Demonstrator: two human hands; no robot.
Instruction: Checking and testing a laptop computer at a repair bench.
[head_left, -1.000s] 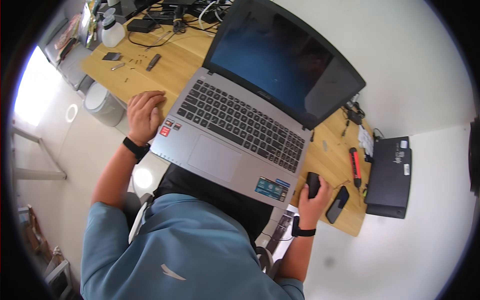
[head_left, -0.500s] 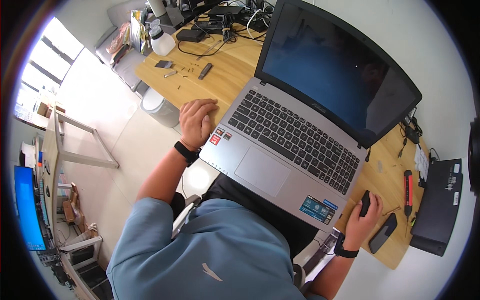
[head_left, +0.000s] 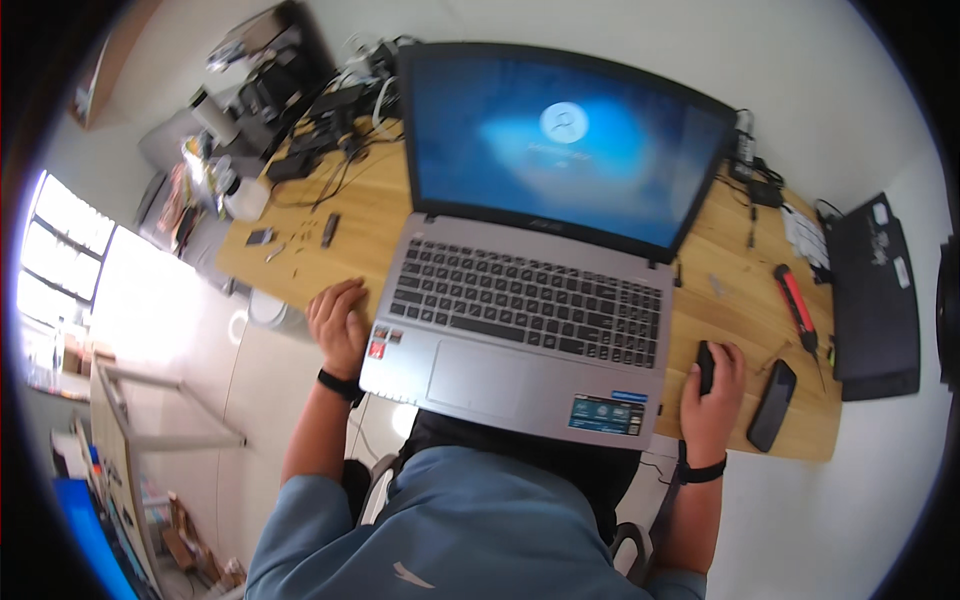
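Hands sit either side of an open silver laptop (head_left: 520,320) on the wooden table (head_left: 730,300). At four o'clock the right hand (head_left: 712,395) is cupped over a black mouse (head_left: 705,366), gripping it; at eight o'clock the left hand (head_left: 338,325) lies flat and empty, touching the laptop's corner. Just right of the mouse lie a black phone (head_left: 772,405) and a red-handled screwdriver (head_left: 797,308).

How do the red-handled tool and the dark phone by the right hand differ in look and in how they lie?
The red-handled tool is long and thin, red with black; the phone is a flat, wide, all-dark slab. The tool lies farther from the right hand, up the table; the phone lies right beside that hand, near the table's front edge. The tool leans one way, the phone the other. Both lie flat on the wooden table, right of the laptop, and neither is touched.
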